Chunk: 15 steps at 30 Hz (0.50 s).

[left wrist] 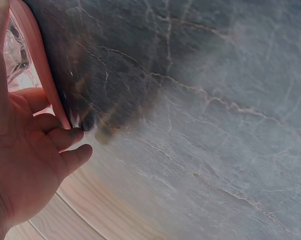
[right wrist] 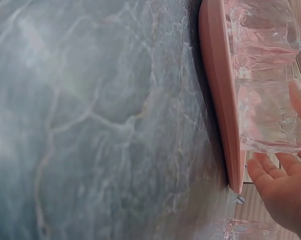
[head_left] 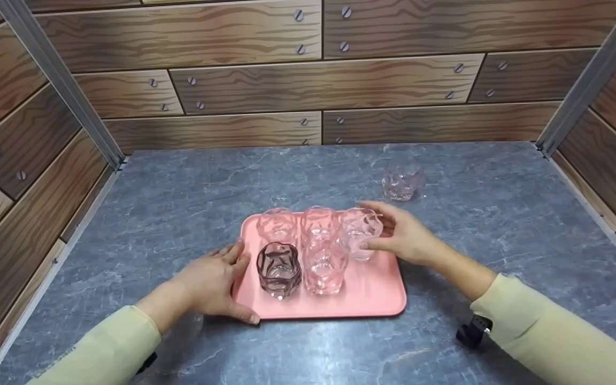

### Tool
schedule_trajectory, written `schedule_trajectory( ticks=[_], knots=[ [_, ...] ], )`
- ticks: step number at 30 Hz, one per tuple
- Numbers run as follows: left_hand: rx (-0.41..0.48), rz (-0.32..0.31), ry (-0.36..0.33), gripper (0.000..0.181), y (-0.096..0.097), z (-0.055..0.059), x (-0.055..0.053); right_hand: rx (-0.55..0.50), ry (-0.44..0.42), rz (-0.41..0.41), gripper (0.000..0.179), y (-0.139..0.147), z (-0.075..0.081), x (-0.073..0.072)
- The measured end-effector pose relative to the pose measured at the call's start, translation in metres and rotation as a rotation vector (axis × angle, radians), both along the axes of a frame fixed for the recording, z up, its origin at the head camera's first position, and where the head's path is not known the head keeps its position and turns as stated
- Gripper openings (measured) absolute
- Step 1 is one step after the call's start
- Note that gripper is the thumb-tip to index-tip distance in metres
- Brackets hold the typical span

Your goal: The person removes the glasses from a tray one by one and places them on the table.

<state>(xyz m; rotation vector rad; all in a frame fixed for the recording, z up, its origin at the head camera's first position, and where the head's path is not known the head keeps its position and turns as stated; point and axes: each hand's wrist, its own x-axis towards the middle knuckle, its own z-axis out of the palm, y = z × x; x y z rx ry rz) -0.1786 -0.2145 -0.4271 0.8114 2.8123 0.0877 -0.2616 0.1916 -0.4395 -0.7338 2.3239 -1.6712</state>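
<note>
A pink tray (head_left: 369, 299) lies on the table and carries several wavy-sided glasses. My right hand (head_left: 407, 235) holds the clear glass (head_left: 360, 235) at the tray's back right, thumb in front and fingers behind. In the right wrist view, this glass (right wrist: 270, 117) stands upright at the tray rim (right wrist: 220, 95). My left hand (head_left: 206, 280) grips the tray's front left corner, thumb along the front edge and fingers at the left side. Closest to it on the tray is a smoky dark glass (head_left: 279, 272). Beside that stands a clear glass (head_left: 325, 270), with two more clear glasses behind.
Another faintly tinted glass (head_left: 401, 184) stands on the grey marbled table (head_left: 190, 182), behind and right of the tray. Wood-patterned panels (head_left: 244, 88) enclose the table at the back and both sides, with metal posts (head_left: 67, 80) at the back corners.
</note>
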Motion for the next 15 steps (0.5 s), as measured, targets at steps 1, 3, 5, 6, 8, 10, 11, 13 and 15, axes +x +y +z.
schedule_trajectory(
  ticks=[1,3,5,6,8,10,11,13,15],
  knots=[
    [0.001,0.0,0.002,0.138,-0.0001,0.0001,-0.0001,0.004,-0.004,-0.007,0.083,-0.0003,0.0003,-0.0001],
    [0.001,0.0,0.003,0.139,-0.0003,0.0002,-0.0002,0.013,-0.008,-0.013,0.081,-0.0008,0.0009,-0.0007],
    [0.001,0.002,0.001,0.139,-0.0004,0.0003,-0.0001,0.02,-0.009,-0.014,0.08,-0.0012,0.0014,-0.0012],
    [0.0,0.003,-0.001,0.139,-0.0003,0.0004,0.0002,0.023,-0.011,-0.014,0.08,-0.0013,0.0015,-0.0014],
    [0.0,0.007,-0.005,0.14,-0.0002,0.0005,0.0007,0.028,-0.013,-0.007,0.079,-0.0013,0.0012,-0.0017],
    [0.0,0.009,-0.007,0.14,-0.0002,0.0006,0.0012,0.03,-0.017,-0.004,0.079,-0.0011,0.0007,-0.0016],
    [-0.003,0.01,-0.009,0.14,0.0,0.001,0.0015,0.032,-0.018,-0.006,0.079,-0.0008,0.0004,-0.0015],
    [-0.011,0.012,-0.011,0.14,0.0001,0.001,0.0014,0.032,-0.024,-0.011,0.078,-0.0006,0.0,-0.0011],
    [-0.017,0.015,-0.011,0.14,0.0006,0.0013,0.0009,0.023,-0.028,-0.015,0.078,-0.0005,-0.0004,-0.0009]
  ],
)
